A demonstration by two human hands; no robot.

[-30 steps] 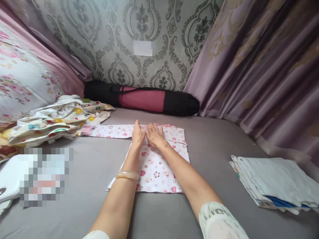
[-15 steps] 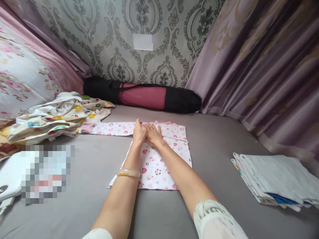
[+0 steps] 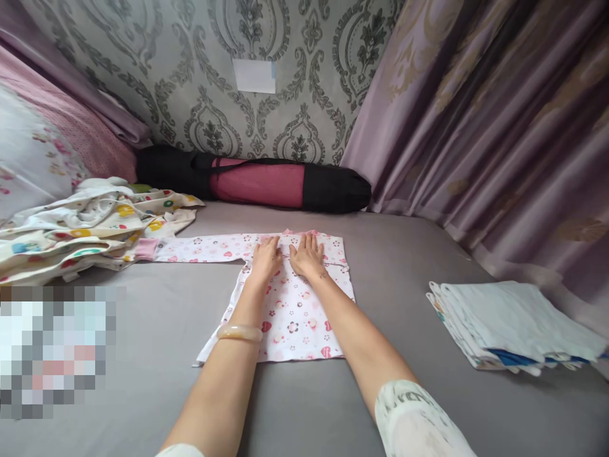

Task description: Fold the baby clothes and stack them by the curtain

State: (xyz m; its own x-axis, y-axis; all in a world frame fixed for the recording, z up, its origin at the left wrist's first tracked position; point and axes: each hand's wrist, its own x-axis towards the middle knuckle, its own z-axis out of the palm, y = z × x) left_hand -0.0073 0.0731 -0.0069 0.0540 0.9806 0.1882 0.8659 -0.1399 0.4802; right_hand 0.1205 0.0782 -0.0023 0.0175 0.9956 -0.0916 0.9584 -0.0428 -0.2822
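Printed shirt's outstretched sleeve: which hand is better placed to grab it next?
Probably the left hand: it rests on the shirt, near the inner end of the sleeve; the right hand lies farther away.

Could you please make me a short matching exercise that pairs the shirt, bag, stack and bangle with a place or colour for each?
1. Shirt
2. Bag
3. Stack
4. Bangle

A. Around the left forearm
B. Beneath the left hand and right hand
C. Pale on top, on the right side of the grey sheet
D. Black and dark pink

Right pairs: 1-B, 2-D, 3-C, 4-A.
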